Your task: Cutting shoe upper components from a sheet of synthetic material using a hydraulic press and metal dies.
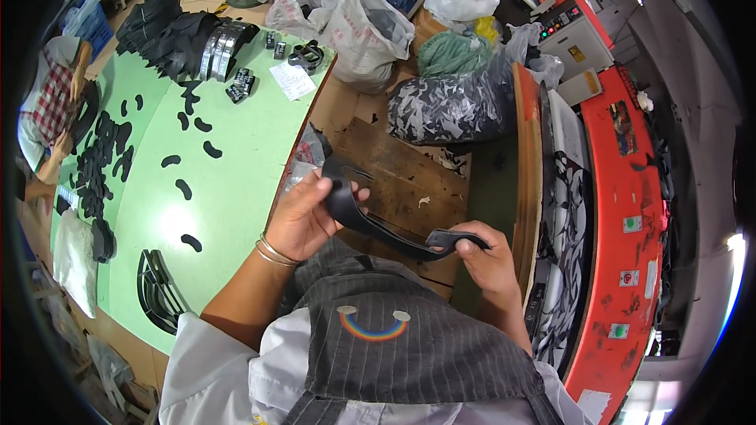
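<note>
A long black curved strip [383,231], bendy and smooth, is stretched in front of my apron between my two hands. My left hand [301,216] pinches its wider left end with thumb and fingers. At the other end, where the strip curls back on itself, my right hand [485,258] grips it between thumb and fingers. Its middle sags in the air, above the wooden boards [394,173]. Left of my left forearm, a black frame of curved bars [160,291] lies on the green table [244,189].
Small curved black pieces [183,189] are scattered over the table, with a heap [98,153] farther left. Another person [57,102] works at that far-left edge. White sacks [366,35] and a bag of black scraps [449,110] stand ahead. A red machine [618,260] flanks my right.
</note>
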Tool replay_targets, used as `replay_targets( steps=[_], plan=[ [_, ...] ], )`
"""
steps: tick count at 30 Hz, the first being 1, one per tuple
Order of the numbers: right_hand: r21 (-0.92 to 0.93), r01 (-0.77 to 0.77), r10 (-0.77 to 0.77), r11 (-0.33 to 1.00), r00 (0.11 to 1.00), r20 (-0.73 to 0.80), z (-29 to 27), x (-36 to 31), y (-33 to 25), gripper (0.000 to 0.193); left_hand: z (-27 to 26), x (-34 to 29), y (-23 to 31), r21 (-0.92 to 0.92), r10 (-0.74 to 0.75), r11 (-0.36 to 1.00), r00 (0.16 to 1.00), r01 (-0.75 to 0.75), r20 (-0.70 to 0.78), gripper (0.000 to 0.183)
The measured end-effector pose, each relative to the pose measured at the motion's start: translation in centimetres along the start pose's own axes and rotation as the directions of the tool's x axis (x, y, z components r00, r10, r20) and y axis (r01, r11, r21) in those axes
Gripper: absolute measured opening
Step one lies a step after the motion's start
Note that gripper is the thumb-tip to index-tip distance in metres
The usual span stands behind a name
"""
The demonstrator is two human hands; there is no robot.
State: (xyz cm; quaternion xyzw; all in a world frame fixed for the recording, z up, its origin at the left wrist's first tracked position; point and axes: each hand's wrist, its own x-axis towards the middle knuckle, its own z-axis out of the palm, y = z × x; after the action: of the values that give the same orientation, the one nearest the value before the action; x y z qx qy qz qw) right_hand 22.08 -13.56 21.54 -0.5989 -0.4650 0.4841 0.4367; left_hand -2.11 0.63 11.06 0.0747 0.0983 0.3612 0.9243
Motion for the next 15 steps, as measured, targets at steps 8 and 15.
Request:
replay_targets(
  steps=[8,15],
  plan=[
    [0.345,-0.019,0.112,0.939,0.962,-0.250,-0.8,1.0,-0.7,0.032,3.5,-0.2,1.0,0.131,0.033,0.991,0.999,-0.036,0.022,0.039],
    [0.375,-0.010,0.110,0.927,0.963,-0.245,-0.6,0.8,-1.5,0.034,4.3,0.0,1.3,0.095,0.037,0.994,0.996,-0.045,0.084,0.053]
  ],
)
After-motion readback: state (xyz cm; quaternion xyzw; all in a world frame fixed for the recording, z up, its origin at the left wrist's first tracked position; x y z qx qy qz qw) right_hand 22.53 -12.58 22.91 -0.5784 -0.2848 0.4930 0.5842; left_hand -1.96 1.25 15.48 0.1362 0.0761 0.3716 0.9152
